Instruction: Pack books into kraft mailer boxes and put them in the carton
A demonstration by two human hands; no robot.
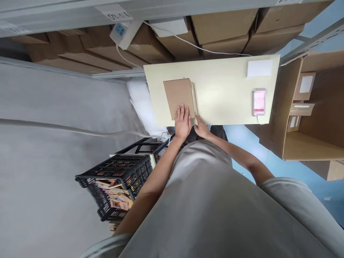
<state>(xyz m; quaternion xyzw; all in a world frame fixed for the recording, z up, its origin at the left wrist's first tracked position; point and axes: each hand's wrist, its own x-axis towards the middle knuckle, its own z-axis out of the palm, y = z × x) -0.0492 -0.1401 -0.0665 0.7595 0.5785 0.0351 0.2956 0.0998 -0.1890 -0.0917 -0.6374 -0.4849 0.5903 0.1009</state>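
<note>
A small brown cardboard box [178,96] lies on the left half of a cream-coloured tabletop [223,93]. My left hand [183,122] rests flat on the box's near part, fingers stretched out and slightly apart. Along the box's right side runs a pale strip or flap edge [194,98]; the view is too small to tell which. My right hand [202,129] is at the near end of that edge, at the table's front. One of its fingers points forward toward the box's near right corner, and the other fingers look bent. I make out nothing held in it.
On the table's right lie a white paper slip [259,68] and a blurred pink phone-like object [259,102]. Cardboard boxes [223,28] and a power strip [125,34] line the shelf behind. A large open carton [291,107] stands right; a black crate [115,172] stands lower left.
</note>
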